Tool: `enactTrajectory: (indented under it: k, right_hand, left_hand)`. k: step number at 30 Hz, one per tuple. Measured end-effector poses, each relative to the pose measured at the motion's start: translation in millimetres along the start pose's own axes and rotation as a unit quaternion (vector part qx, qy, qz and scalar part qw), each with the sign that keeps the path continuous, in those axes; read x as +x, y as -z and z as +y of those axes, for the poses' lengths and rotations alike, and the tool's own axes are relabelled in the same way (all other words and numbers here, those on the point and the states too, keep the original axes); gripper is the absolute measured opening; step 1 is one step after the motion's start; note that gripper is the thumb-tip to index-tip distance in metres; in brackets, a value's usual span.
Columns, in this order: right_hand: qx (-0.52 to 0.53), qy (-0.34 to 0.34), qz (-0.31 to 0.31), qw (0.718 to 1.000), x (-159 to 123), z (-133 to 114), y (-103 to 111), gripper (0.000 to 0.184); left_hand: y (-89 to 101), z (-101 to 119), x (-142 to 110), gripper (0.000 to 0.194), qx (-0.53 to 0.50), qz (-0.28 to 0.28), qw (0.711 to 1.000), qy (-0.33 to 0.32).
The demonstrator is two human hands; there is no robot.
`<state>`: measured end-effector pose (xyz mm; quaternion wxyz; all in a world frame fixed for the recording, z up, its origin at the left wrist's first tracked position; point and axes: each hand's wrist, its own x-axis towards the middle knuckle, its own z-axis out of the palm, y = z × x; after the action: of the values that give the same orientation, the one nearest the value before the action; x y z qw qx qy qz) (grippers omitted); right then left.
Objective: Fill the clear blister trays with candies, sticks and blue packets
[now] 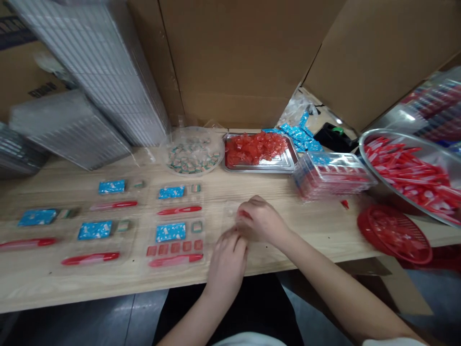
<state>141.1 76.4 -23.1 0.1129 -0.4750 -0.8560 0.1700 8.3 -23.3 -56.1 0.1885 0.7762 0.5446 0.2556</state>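
My right hand [264, 218] is closed with small red pieces [245, 214] showing at its fingertips. Close against it, my left hand [228, 254] has its fingers bent together; whatever they pinch is hidden. A clear plastic tray [230, 210] shows faintly under and beside the hands. To their left lies a filled clear tray with a blue packet [170, 232], a small striped block [196, 226], a row of red squares [175, 247] and a red pen [176, 260]. Several similar trays to the left hold blue packets, blocks and red pens.
Tall stacks of clear trays [108, 72] stand back left. Behind the hands are a round dish of striped blocks [194, 161] and a metal tray [277, 166] heaped with red pieces. Rightward sit stacked packs [331, 175], a metal bowl [370, 168] of red pens and a red basket [370, 235].
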Motion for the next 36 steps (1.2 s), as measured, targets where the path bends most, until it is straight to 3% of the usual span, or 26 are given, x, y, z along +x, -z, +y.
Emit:
enactTrajectory:
  k: [5,11,14,16,18,20,22,24,26,30,33,36]
  right_hand:
    - [-0.124,0.067,-0.07,0.988,5.3,-12.5,0.4,0.009]
    - [-0.14,0.081,-0.047,0.986,-4.1,-11.9,-5.1,0.01]
    - [-0.136,0.088,-0.087,0.983,0.1,-9.5,-5.3,0.006]
    - [-0.111,0.085,-0.121,0.983,17.9,-1.1,5.5,0.006]
    - [-0.092,0.049,-0.096,0.99,51.5,15.9,23.4,0.013]
    - [-0.122,-0.037,0.029,0.991,94.6,40.7,40.3,0.024]
    - [-0.158,-0.07,0.123,0.977,133.5,68.3,47.2,0.032]
    - [-0.172,-0.085,0.134,0.972,155.4,92.2,41.2,0.044]
    - [-0.185,-0.09,0.119,0.971,156.2,108.2,26.6,0.047]
    - [-0.204,-0.106,0.136,0.964,122.1,117.0,6.7,0.042]
    - [-0.205,-0.104,0.176,0.957,109.3,105.9,13.0,0.038]
    - [-0.189,-0.04,0.122,0.973,123.0,85.7,19.2,0.028]
  left_hand:
    - [-4.8,-6.3,1.0,0.026,0.036,-0.001,0.999,-0.018]
    - [-9.9,-11.3,-0.5,0.024,0.043,0.024,0.998,-0.039]
    - [-9.9,-11.6,-0.7,0.025,0.034,0.031,0.998,-0.039]
    - [-8.7,-11.2,-0.1,0.021,0.024,0.024,0.999,-0.035]
    - [-7.6,-10.7,0.6,0.018,0.013,0.019,0.999,-0.03]
    - [-7.5,-10.2,1.0,0.017,0.008,0.017,0.999,-0.026]
    - [-8.7,-9.6,1.0,0.017,0.008,0.012,1.0,-0.021]
    - [-10.9,-9.2,0.5,0.017,0.007,0.017,1.0,-0.016]
    - [-13.5,-9.3,-0.1,0.017,0.007,0.031,0.999,-0.011]
    - [-16.8,-10.9,-0.6,0.019,0.014,0.027,0.999,-0.014]
    - [-16.4,-12.3,-0.5,0.018,0.016,0.021,0.999,-0.021]
    - [-15.2,-12.2,0.2,0.017,0.015,0.022,0.999,-0.018]
